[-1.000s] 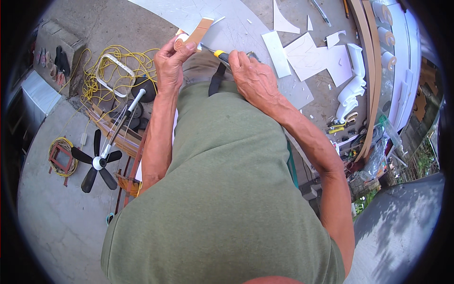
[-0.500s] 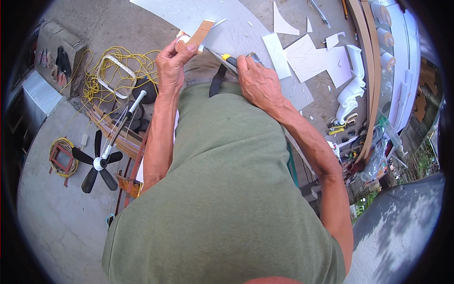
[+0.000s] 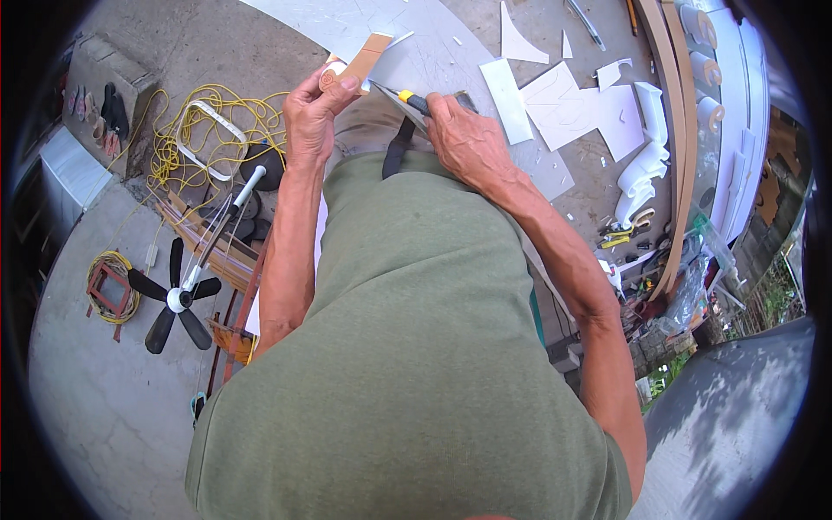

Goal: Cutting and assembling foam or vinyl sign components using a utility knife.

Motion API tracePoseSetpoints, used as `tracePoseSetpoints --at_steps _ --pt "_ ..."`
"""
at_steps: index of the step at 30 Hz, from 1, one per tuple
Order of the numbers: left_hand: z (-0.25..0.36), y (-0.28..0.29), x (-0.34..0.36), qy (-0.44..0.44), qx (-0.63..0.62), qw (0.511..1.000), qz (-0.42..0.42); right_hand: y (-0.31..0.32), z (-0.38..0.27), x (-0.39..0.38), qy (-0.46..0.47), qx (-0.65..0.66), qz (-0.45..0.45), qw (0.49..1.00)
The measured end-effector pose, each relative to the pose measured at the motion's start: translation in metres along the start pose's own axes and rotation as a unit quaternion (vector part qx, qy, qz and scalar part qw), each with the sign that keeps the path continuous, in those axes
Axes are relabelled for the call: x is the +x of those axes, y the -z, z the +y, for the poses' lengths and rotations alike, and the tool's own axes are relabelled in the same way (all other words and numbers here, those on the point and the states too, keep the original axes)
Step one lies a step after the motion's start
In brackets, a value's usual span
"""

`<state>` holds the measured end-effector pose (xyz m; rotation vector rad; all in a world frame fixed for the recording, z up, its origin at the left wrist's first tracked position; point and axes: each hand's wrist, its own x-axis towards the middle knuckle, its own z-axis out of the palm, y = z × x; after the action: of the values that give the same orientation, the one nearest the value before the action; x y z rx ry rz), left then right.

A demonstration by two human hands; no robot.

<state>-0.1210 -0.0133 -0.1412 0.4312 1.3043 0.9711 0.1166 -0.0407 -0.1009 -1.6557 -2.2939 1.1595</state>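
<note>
My left hand (image 3: pixel 312 117) is closed around a small brown-faced piece (image 3: pixel 366 62) with a white edge and a rounded, scroll-like end, holding it up over the near edge of the pale board. My right hand (image 3: pixel 470 139) grips a yellow-and-black utility knife (image 3: pixel 413 101). Its thin blade points left, and the tip lies close to the lower edge of the brown piece; whether they touch I cannot tell. Beneath and beyond both hands is the scratched pale board (image 3: pixel 433 35), with a white strip (image 3: pixel 506 100) on it to the right of my right hand.
White cut sheets (image 3: pixel 563 108), offcuts and a curly white shape (image 3: pixel 641 178) lie to the right, near yellow-handled pliers (image 3: pixel 617 236). Long brown strips (image 3: pixel 685 147) curve along the far right. On the left are a tangled yellow cord (image 3: pixel 217 100) and a black-bladed fan (image 3: pixel 178 299).
My right hand and the knife have shifted slightly left, bringing the blade nearer the brown piece. My left hand has moved only a little left with the piece.
</note>
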Motion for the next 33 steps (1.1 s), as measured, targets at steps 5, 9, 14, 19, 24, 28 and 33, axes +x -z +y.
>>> tracePoseSetpoints --at_steps 5,9,14,19,24,28,33 --pt "-0.001 -0.001 0.002 -0.011 -0.018 1.0 0.008 0.0 0.0 0.0 0.0 0.008 -0.006 1.0" --pt "-0.002 -0.001 0.001 -0.008 -0.023 1.0 0.009 -0.002 0.002 0.0 -0.002 0.011 -0.005 1.0" --pt "-0.002 0.0 0.002 -0.005 -0.015 1.0 0.012 -0.002 0.0 0.0 -0.002 0.003 -0.007 1.0" --pt "-0.001 0.001 0.002 0.002 -0.001 1.0 0.002 0.007 -0.005 0.003 -0.009 -0.013 -0.032 0.999" --pt "-0.001 -0.001 0.002 -0.004 0.002 1.0 0.004 0.009 -0.013 0.004 -0.004 -0.053 -0.036 0.998" --pt "0.0 -0.004 -0.001 -0.012 0.008 1.0 0.012 0.017 -0.025 0.004 0.003 -0.091 -0.035 0.995" --pt "-0.003 -0.007 -0.004 -0.027 0.015 0.999 0.019 0.018 -0.032 0.005 -0.004 -0.103 -0.035 0.994"
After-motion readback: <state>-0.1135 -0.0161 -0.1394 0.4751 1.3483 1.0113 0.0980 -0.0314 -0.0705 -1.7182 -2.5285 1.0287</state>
